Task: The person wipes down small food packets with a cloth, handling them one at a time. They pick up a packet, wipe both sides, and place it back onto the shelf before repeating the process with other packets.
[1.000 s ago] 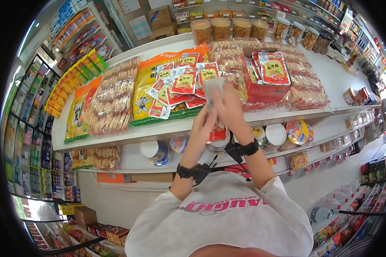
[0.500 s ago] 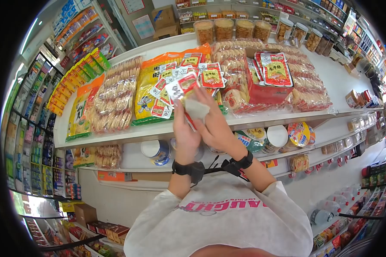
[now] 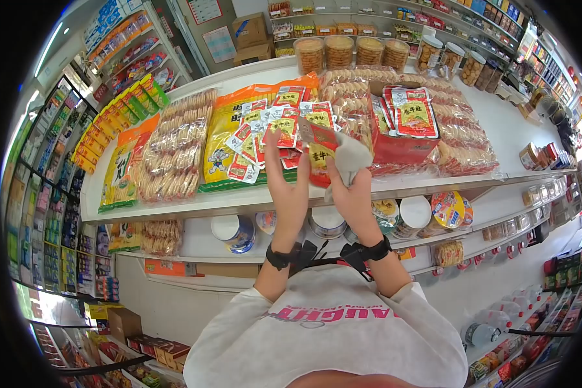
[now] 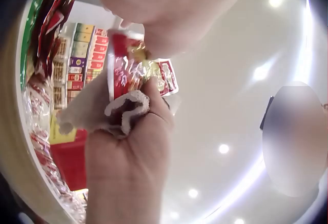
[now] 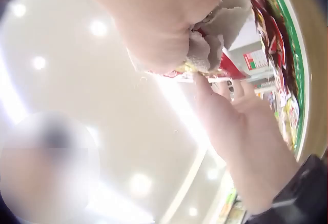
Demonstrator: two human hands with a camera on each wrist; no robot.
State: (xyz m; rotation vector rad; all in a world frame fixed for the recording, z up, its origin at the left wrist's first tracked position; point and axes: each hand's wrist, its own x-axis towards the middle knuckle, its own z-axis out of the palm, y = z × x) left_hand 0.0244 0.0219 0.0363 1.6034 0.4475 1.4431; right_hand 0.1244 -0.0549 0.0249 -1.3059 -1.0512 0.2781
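Observation:
In the head view, my right hand [image 3: 355,197] holds a red snack packet [image 3: 320,160] and a crumpled grey cloth [image 3: 354,155] over the counter's front edge. Its thumb lies against the packet, and the cloth bunches above the fingers. My left hand [image 3: 289,194] is just left of the packet with fingers straight and spread. In the right wrist view, the left thumb [image 5: 202,85] reaches up to the packet's edge. A pile of similar red and white packets [image 3: 281,126] lies behind, on a large yellow bag [image 3: 220,145].
Right of the pile, a red box [image 3: 404,147] of upright packets stands on wrapped cracker packs [image 3: 465,129]. More crackers [image 3: 178,145] lie to the left. Cookie tubs [image 3: 338,55] line the back. Tubs [image 3: 233,233] stand on the shelf below the front edge [image 3: 239,205].
Both hands first worked the cloth against the packet, then held the packet tilted further left. Now they have parted; the packet and cloth have shifted right with the right hand.

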